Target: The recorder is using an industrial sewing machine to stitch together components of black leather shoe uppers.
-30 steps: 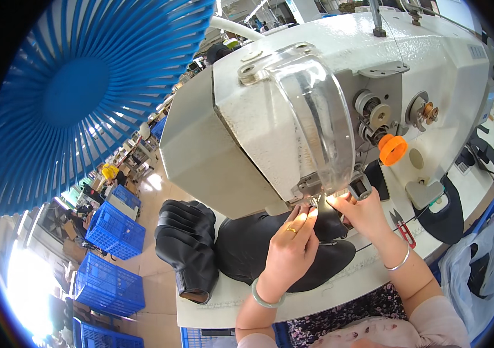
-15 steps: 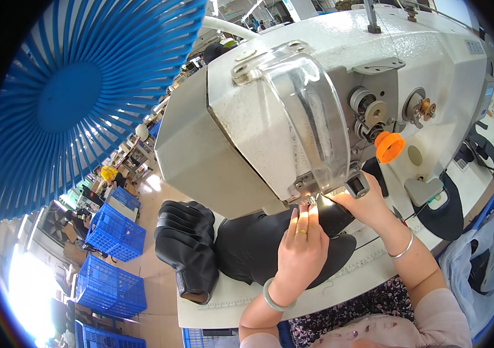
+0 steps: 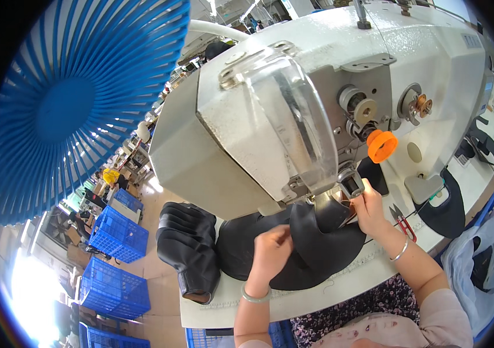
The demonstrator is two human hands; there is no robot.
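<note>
Two hands [image 3: 271, 252] [image 3: 368, 210], black material [image 3: 331, 248], one sewing machine [image 3: 247, 139]

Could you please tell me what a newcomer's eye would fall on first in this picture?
Probably the big blue fan at upper left, then the white sewing machine filling the centre, with a bright orange knob on its front, right of centre. Lower down, the left hand and right hand flank a folded black piece.
</note>
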